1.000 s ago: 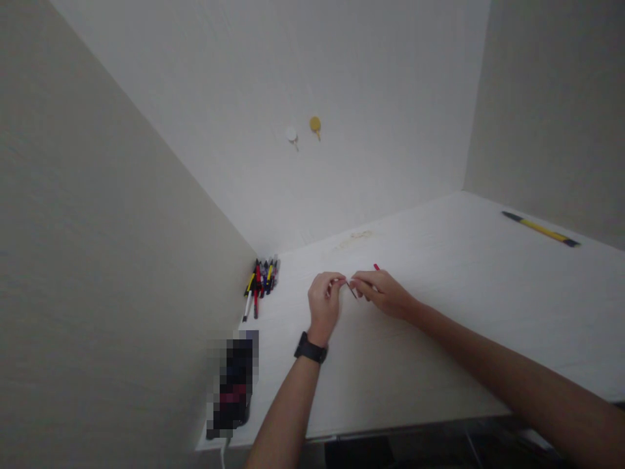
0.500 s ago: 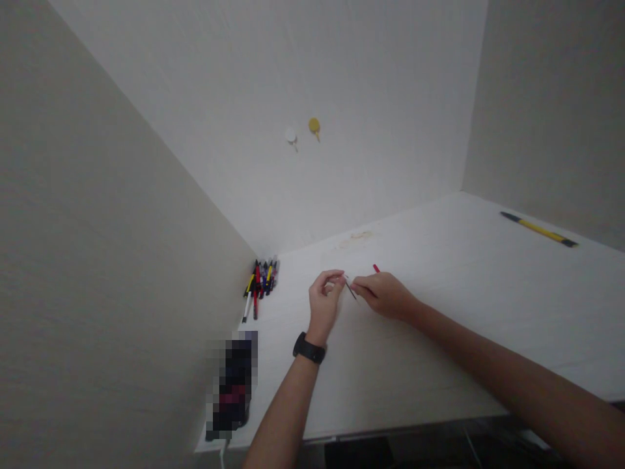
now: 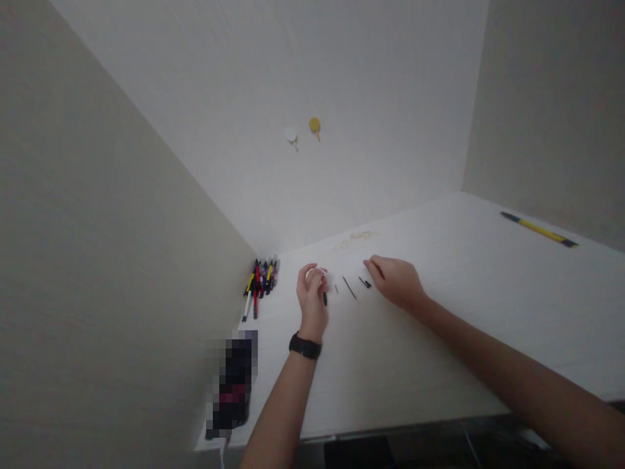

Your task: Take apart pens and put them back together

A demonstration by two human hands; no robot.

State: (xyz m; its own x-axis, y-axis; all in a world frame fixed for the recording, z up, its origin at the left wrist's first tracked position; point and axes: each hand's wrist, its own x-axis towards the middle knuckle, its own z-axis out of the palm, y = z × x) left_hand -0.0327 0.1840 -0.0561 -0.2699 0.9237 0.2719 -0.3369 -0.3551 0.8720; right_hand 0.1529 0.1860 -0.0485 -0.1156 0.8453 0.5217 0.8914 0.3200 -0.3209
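Note:
My left hand, with a black band on the wrist, is closed with its fingers curled just above the table. Whatever it may hold is hidden. A small black piece shows at the edge of its palm. Between my hands lie a short thin grey piece like a spring, a slim dark pen refill and a black clip-like pen part. To the right of these, my right hand is closed with thumb and fingers pressed together. I cannot make out what is in it.
Several pens are heaped against the left wall. A pixelated dark object with a white cable is at the table's left front. A yellow and black pen lies far right. White and yellow hooks are on the back wall.
My hands have moved apart, the left one leftwards and the right one slightly up. The refill now lies uncovered on the table, with the other small parts in view. The red piece no longer shows.

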